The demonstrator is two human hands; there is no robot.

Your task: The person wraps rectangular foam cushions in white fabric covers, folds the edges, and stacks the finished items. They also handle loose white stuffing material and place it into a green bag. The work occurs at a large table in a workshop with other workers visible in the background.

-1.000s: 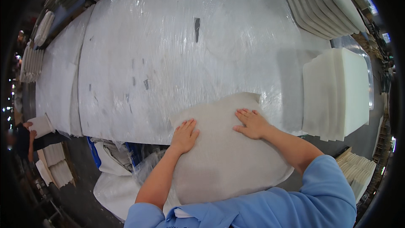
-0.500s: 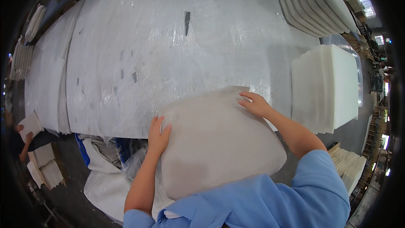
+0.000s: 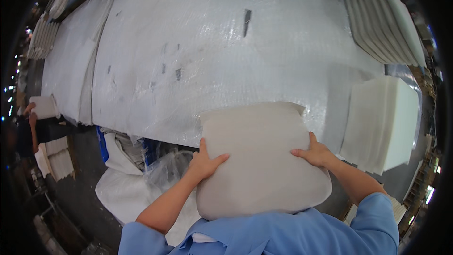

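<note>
A pale beige, cloth-covered cushion (image 3: 262, 170) lies before me, its near edge against my body and its far flap over the table's edge. My left hand (image 3: 206, 161) grips its left side, thumb on top and fingers along the edge. On the opposite side my right hand (image 3: 317, 153) holds it the same way, thumb pressing the top face. The fingers under the rim are partly hidden. Beneath the far end of the cushion spreads a wide table (image 3: 207, 80) covered in clear plastic film.
White foam pads (image 3: 377, 123) stand stacked at the table's right, with more leaning pads (image 3: 384, 19) behind. A white sack and clear plastic (image 3: 165, 172) lie below the table at left. At far left a co-worker's hand (image 3: 30, 109) holds a white pad.
My right hand has come down from the cushion's far right corner to its right side. My left hand now grips the left side with thumb on top. The cushion sits straighter.
</note>
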